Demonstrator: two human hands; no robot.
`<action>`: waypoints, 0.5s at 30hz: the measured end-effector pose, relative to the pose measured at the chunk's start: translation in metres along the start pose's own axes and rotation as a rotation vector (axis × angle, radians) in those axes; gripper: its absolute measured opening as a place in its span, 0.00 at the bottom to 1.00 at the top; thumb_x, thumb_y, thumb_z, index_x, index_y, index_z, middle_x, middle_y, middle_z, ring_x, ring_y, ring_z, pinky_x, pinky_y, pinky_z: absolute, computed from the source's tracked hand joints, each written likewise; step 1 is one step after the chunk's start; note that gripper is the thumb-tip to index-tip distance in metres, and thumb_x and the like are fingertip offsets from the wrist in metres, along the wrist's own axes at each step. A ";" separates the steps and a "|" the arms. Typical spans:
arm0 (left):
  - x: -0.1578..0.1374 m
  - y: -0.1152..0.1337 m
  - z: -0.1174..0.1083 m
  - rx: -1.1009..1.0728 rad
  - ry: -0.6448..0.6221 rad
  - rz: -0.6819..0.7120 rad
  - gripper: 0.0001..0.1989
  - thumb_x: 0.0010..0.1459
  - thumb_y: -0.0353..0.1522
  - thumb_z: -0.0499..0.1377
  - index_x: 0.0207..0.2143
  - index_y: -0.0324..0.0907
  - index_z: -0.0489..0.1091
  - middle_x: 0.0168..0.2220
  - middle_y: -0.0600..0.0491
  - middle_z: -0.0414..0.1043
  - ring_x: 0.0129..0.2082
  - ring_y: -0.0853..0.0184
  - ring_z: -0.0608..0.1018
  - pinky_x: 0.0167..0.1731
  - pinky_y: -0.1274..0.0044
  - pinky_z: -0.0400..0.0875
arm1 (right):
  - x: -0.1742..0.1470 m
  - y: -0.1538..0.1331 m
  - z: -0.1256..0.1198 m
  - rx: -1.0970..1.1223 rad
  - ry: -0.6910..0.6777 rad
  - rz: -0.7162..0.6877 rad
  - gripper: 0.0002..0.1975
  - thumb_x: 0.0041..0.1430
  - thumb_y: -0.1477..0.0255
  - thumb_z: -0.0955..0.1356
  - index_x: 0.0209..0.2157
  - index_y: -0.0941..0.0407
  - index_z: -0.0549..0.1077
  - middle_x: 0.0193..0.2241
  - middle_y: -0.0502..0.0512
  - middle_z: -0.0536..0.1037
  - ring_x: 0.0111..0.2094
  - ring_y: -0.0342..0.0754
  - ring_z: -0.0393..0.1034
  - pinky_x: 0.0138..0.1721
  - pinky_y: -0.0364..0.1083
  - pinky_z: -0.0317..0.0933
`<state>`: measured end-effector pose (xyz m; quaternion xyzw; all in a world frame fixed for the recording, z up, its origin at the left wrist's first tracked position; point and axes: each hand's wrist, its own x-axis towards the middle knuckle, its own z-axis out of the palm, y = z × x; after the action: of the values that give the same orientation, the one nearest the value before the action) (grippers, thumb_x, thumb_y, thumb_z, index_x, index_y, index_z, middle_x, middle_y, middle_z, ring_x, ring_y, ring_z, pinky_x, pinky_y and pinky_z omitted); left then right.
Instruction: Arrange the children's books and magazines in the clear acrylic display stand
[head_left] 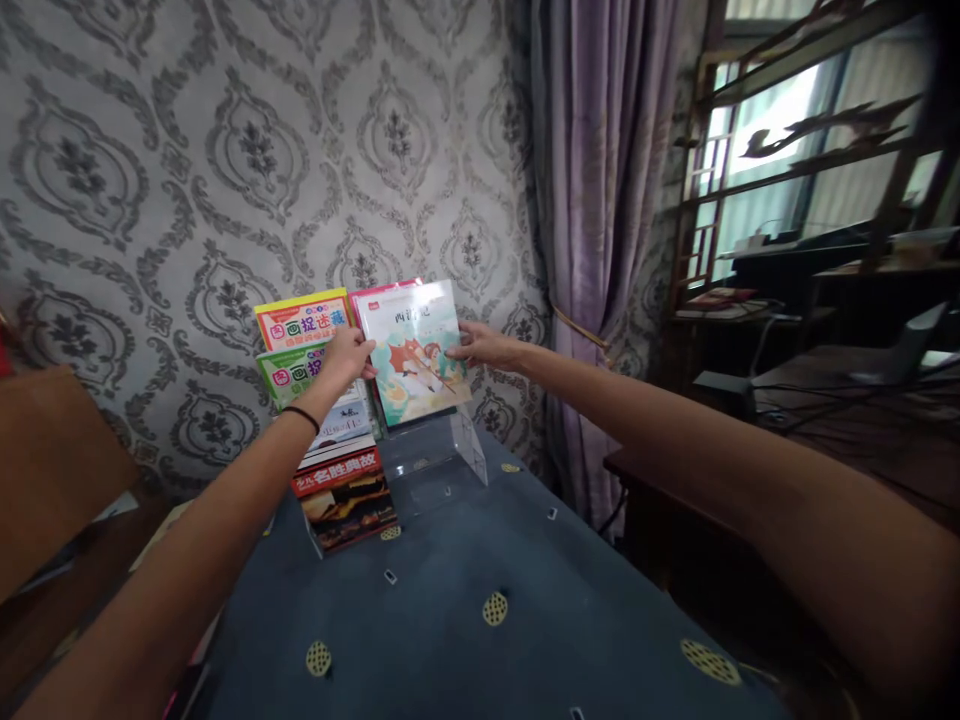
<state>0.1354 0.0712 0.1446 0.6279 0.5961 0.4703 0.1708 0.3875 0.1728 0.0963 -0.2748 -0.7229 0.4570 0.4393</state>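
White picture book [416, 370] gripped between left hand [349, 356] and right hand [484, 346], just left of frame centre.

From my end: left hand curled nearly closed on the book's left edge; right hand pinching the right edge, thumb on the cover, fingers mostly hidden behind. Neither is nearer; the book sits squarely between them. Long axis runs up-down, top tipped slightly left, cover facing me. Key relation: the transparent stand [471, 448] has its right half directly below the book's bottom edge; I can't tell if they touch. Pink book [411, 283] peeks out behind it. Red-and-black book [347, 497] sits lower left, in the stand's front left, on the blue-covered tabletop [420, 630].
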 end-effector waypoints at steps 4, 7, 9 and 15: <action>0.017 0.004 0.002 0.170 0.102 0.170 0.06 0.62 0.29 0.53 0.39 0.37 0.69 0.30 0.50 0.74 0.25 0.65 0.81 0.26 0.77 0.76 | 0.024 0.002 0.003 -0.043 0.129 -0.093 0.28 0.45 0.77 0.75 0.49 0.53 0.69 0.37 0.53 0.80 0.35 0.49 0.74 0.32 0.45 0.73; 0.020 0.004 0.002 0.275 0.145 0.247 0.07 0.63 0.29 0.52 0.40 0.36 0.69 0.33 0.48 0.75 0.27 0.63 0.82 0.27 0.77 0.76 | 0.034 0.005 0.004 -0.045 0.162 -0.151 0.27 0.45 0.78 0.74 0.49 0.54 0.68 0.38 0.53 0.79 0.36 0.48 0.74 0.33 0.46 0.73; 0.020 0.004 0.003 0.324 0.148 0.267 0.08 0.63 0.29 0.52 0.40 0.35 0.69 0.34 0.46 0.76 0.28 0.62 0.83 0.27 0.76 0.76 | 0.037 0.009 0.004 -0.039 0.166 -0.172 0.27 0.45 0.78 0.74 0.49 0.54 0.68 0.38 0.52 0.78 0.36 0.47 0.73 0.34 0.46 0.73; 0.015 0.001 0.012 0.499 0.123 0.271 0.10 0.64 0.29 0.51 0.40 0.34 0.71 0.30 0.45 0.77 0.32 0.59 0.83 0.36 0.72 0.77 | 0.029 0.027 0.004 -0.012 0.142 -0.153 0.26 0.45 0.78 0.74 0.49 0.55 0.69 0.39 0.53 0.79 0.37 0.48 0.74 0.34 0.46 0.74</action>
<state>0.1434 0.0884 0.1451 0.6948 0.6131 0.3651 -0.0898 0.3704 0.2058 0.0824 -0.2531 -0.7117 0.3970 0.5213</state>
